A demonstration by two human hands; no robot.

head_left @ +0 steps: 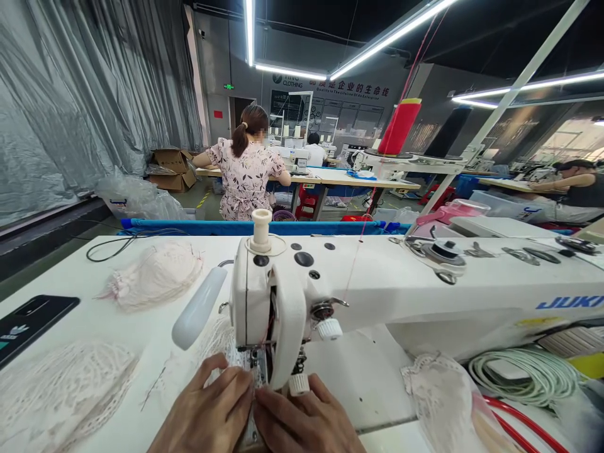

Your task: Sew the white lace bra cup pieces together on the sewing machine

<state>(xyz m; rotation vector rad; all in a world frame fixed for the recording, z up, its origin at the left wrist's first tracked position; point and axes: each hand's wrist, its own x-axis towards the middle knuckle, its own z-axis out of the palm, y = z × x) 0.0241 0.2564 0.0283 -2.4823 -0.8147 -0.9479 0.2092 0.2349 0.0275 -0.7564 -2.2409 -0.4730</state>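
A white lace piece (218, 340) lies under the needle area of the white sewing machine (264, 296). My left hand (212, 402) is closed at its near edge, fingers bent and pressed together just left of the presser foot (253, 358). Close beside it, my right hand (304, 418) is also closed, its fingertips at the lace by the foot and partly behind the machine's tension knob (298, 384). The cloth between the two hands is mostly hidden. Pink thread runs down from a red thread cone (400, 126) to the machine.
Lace cups (155, 274) and a larger lace pile (66, 396) lie left, near a phone (38, 321). At right are another lace cup (436, 390), coiled pale cord (526, 377) and red handles (523, 425). A person (248, 163) sits ahead at another table.
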